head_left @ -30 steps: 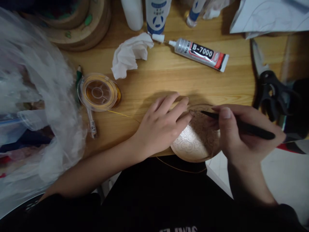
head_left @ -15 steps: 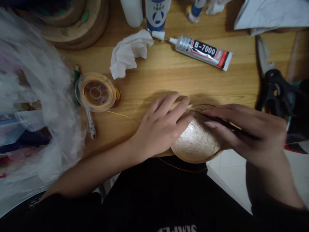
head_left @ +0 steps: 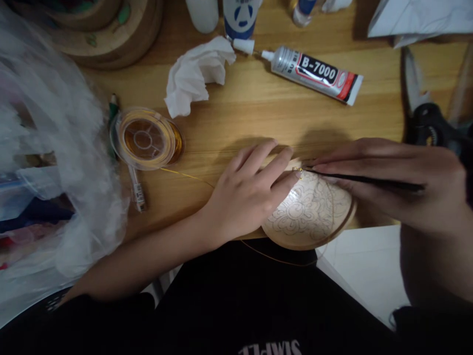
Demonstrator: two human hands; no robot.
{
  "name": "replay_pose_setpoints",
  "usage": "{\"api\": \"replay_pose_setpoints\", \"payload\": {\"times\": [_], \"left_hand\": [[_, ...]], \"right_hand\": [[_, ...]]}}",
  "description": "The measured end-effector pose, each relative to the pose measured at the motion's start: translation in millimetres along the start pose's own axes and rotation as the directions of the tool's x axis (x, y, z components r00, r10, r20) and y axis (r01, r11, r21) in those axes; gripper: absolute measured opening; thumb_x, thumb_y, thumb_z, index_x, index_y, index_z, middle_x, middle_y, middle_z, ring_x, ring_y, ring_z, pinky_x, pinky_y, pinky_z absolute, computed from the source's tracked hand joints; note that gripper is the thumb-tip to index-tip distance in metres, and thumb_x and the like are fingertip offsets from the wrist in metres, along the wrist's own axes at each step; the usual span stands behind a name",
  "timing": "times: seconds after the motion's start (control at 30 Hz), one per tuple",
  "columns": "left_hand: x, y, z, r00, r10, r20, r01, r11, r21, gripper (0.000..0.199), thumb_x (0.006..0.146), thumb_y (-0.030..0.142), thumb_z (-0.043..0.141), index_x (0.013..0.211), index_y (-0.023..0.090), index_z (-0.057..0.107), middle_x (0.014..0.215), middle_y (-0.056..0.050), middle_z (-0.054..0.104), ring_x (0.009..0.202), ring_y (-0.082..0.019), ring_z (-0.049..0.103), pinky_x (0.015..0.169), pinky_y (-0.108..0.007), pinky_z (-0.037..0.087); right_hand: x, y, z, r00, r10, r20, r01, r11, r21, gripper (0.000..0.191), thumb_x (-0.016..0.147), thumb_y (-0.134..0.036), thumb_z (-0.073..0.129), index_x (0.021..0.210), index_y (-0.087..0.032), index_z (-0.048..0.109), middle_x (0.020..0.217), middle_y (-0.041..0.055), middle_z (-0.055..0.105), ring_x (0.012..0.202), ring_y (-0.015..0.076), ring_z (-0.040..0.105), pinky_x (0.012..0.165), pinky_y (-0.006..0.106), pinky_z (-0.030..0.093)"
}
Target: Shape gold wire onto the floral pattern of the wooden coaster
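Observation:
A round wooden piece (head_left: 306,212) with a flower pattern drawn in fine lines lies at the table's front edge. My left hand (head_left: 253,187) rests over its left side, fingertips pressing near the upper rim. Dark slim tweezers (head_left: 373,181) are gripped in my right hand (head_left: 399,177), their tip at the piece's upper part. Small gold wire loops (head_left: 299,170) sit by that tip and my left fingertip. Gold wire (head_left: 185,174) runs from a clear spool (head_left: 148,139) toward my left hand, and a strand hangs below the piece.
Behind lie a B-7000 glue tube (head_left: 318,74), crumpled tissue (head_left: 199,74) and bottles (head_left: 240,19). Black-handled scissors (head_left: 430,113) are at the right. A plastic bag (head_left: 74,162) fills the left, near wooden rings (head_left: 136,44) and a pen (head_left: 136,190).
My right hand has shifted right and slightly up, with the tweezers now lying flatter. More of the patterned surface and the gold loops shows. My left hand stays almost in place.

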State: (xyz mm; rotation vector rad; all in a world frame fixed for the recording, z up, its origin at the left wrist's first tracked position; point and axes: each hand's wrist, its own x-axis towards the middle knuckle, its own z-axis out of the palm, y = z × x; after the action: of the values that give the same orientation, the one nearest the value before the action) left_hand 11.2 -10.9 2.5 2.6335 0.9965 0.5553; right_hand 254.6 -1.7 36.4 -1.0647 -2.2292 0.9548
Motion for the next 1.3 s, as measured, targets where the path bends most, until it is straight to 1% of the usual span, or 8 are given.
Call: {"api": "replay_pose_setpoints", "payload": {"times": [0.13,0.3,0.5,0.7,0.9,1.03,1.17,1.3], "left_hand": [[0.3,-0.6,-0.8,1.0,-0.01,0.018,0.011,0.999,-0.054,0.025,0.096,0.014,0.047,0.112,0.018,0.066,0.133,-0.009,0.06,0.128,-0.028,0.052,0.103,-0.042,0.044],[1.7,-1.7,-2.0,1.0,-0.011,0.029,0.013,0.998,-0.068,0.024,0.094,0.015,0.049,0.113,0.017,0.065,0.133,-0.009,0.06,0.129,-0.03,0.052,0.104,-0.042,0.044],[3.3,-2.4,-3.4,0.998,-0.016,0.061,0.02,0.998,-0.065,0.026,0.096,0.016,0.046,0.113,0.02,0.065,0.134,-0.008,0.059,0.131,-0.029,0.052,0.106,-0.043,0.045],[3.7,-2.7,-3.0,0.994,-0.043,0.096,0.05,0.996,-0.077,0.029,0.097,0.019,0.043,0.114,0.024,0.065,0.137,-0.005,0.058,0.134,-0.028,0.049,0.109,-0.045,0.045],[3.2,-2.8,-2.6,0.996,-0.032,0.082,0.036,0.998,-0.044,0.029,0.097,0.02,0.044,0.114,0.025,0.066,0.137,-0.005,0.058,0.134,-0.028,0.05,0.107,-0.045,0.046],[2.1,-1.7,-3.0,0.997,-0.011,0.077,0.016,0.998,-0.057,0.028,0.097,0.019,0.044,0.114,0.022,0.066,0.137,-0.008,0.058,0.134,-0.03,0.049,0.107,-0.045,0.046],[-0.1,0.5,-0.5,1.0,0.025,0.016,-0.025,0.999,0.029,0.025,0.097,0.017,0.047,0.114,0.019,0.065,0.134,-0.008,0.06,0.13,-0.028,0.053,0.104,-0.042,0.048],[-1.3,1.0,3.6,0.998,0.049,-0.032,-0.046,0.995,0.084,0.022,0.097,0.02,0.051,0.114,0.019,0.065,0.132,-0.008,0.061,0.126,-0.027,0.056,0.102,-0.04,0.049]], "right_hand": [[-2.6,-1.7,11.7,0.991,0.084,-0.107,-0.08,0.996,0.048,0.05,0.079,-0.004,0.071,0.121,-0.032,0.068,0.107,0.0028,0.073,0.095,0.0162,0.07,0.081,0.031,0.058],[-6.6,-8.4,26.5,0.954,0.173,-0.246,-0.153,0.983,0.099,0.049,0.073,-0.001,0.074,0.112,-0.029,0.073,0.102,0.0026,0.075,0.091,0.0171,0.071,0.079,0.034,0.056],[-10.1,-17.7,35.4,0.898,0.279,-0.34,-0.259,0.96,0.103,0.043,0.073,-0.002,0.074,0.107,-0.028,0.074,0.098,0.0019,0.075,0.086,0.0172,0.07,0.073,0.033,0.055],[-11.8,-24.2,44.9,0.84,0.34,-0.422,-0.342,0.937,0.074,0.046,0.07,-0.003,0.076,0.106,-0.031,0.074,0.096,-0.0023,0.075,0.084,0.0168,0.07,0.076,0.032,0.057],[-13.1,-27.9,53.3,0.792,0.362,-0.491,-0.4,0.916,0.03,0.028,0.076,-0.012,0.075,0.098,-0.029,0.075,0.094,-0.0035,0.075,0.084,0.0171,0.071,0.079,0.034,0.058],[-14.1,-30.9,54.3,0.79,0.374,-0.487,-0.418,0.908,0.02,0.027,0.078,-0.013,0.074,0.099,-0.03,0.074,0.094,-0.004,0.075,0.086,0.0178,0.07,0.079,0.036,0.058],[-13.5,-30.5,51.5,0.803,0.383,-0.456,-0.416,0.909,0.031,0.028,0.079,-0.013,0.073,0.099,-0.032,0.074,0.095,-0.0037,0.075,0.088,0.0186,0.071,0.079,0.037,0.058],[-12.3,-28.2,49.0,0.827,0.352,-0.438,-0.364,0.93,0.06,0.03,0.078,-0.012,0.073,0.102,-0.032,0.074,0.097,-0.003,0.075,0.088,0.0186,0.071,0.08,0.037,0.059]]}}
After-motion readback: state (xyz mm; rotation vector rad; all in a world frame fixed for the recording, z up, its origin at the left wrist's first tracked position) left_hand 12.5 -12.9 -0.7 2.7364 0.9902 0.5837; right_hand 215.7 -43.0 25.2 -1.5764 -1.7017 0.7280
